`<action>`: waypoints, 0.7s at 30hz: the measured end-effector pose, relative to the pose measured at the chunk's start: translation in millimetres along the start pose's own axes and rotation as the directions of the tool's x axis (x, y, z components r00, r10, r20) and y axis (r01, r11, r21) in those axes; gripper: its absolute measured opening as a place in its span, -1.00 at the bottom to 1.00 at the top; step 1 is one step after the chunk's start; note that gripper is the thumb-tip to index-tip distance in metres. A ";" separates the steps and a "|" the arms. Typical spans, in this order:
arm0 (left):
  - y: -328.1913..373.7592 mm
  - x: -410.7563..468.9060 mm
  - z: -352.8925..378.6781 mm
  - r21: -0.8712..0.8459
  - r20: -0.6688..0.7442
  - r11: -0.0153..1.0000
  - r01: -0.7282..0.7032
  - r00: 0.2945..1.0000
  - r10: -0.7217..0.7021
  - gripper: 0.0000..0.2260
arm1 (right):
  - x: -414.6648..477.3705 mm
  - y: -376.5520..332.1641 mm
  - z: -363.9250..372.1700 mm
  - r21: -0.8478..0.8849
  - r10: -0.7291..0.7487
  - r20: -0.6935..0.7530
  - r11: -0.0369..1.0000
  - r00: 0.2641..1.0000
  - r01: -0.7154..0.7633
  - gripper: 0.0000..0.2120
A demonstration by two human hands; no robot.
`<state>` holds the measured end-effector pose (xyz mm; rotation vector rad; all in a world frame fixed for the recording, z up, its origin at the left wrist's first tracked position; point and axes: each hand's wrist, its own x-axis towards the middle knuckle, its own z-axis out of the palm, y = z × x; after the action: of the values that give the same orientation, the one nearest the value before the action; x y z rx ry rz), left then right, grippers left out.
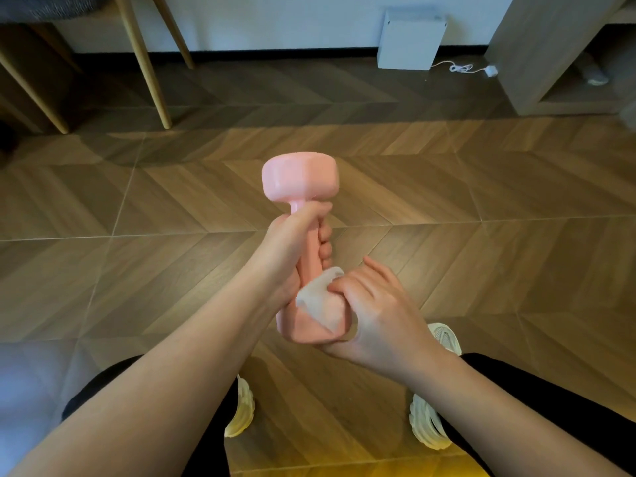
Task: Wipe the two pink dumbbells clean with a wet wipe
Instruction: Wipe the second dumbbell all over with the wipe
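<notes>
The left hand (292,249) grips a pink dumbbell (303,215) by its handle, held above a wooden herringbone floor (481,201). The right hand (371,318) clasps a wet wipe (321,297) around its near end. Chair legs (148,63) and a white box (409,39) stand by the wall.

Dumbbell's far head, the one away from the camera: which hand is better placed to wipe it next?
Right, likely. The right hand holds the wet wipe against the near head of the pink dumbbell; the left hand grips the handle, carrying the dumbbell, and has no wipe.
</notes>
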<state>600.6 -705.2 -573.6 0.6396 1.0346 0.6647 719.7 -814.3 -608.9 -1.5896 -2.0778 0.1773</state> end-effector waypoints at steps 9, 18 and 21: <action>3.7 1.4 -2.4 0.016 0.002 1.000 -0.022 1.000 0.022 -0.85 | 1.1 3.7 0.4 -0.047 0.010 -0.082 0.999 0.997 -0.014 -0.55; 5.5 1.1 -5.5 -0.051 0.038 0.998 -0.021 0.999 0.023 -0.75 | 3.9 7.5 -4.2 -0.064 0.025 -0.060 0.998 0.998 -0.029 -0.57; 4.4 2.4 -8.6 -0.048 0.052 0.999 0.025 0.998 -0.022 -0.71 | 2.4 8.3 -2.6 -0.077 0.019 -0.031 0.997 0.999 -0.021 -0.53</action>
<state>592.8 -699.3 -574.9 0.5981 0.9742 0.6483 727.7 -810.1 -609.3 -1.6490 -2.0690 0.0804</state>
